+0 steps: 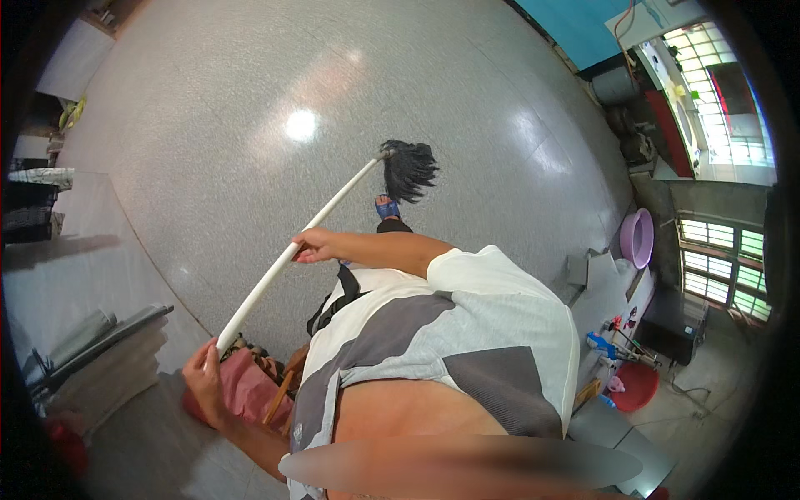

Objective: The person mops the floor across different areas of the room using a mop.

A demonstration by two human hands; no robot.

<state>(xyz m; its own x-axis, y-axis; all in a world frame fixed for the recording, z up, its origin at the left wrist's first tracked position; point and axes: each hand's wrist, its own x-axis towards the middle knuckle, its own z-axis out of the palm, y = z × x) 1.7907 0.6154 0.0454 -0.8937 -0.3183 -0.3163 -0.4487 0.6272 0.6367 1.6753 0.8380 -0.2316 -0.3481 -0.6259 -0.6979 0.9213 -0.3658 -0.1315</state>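
Observation:
My right hand (pixel 316 245) grips the middle of a long white mop handle (pixel 265 281). Around the handle's upper end, at the lower left, the fingers of my left hand (pixel 205 380) are closed. The handle slants away across my front to a black mop head (pixel 409 172). Its dark strands lie spread on the speckled grey floor (pixel 237 125), just beyond my foot in a blue sandal (pixel 387 207).
Left, flat sheets (pixel 112 356) lean by a pale wall. A pink cloth (pixel 250 384) and a wooden chair (pixel 278 397) are close behind my left hand. A purple basin (pixel 637 239), a red basin (pixel 634 387) and a grey bin (pixel 615 85) stand along the right.

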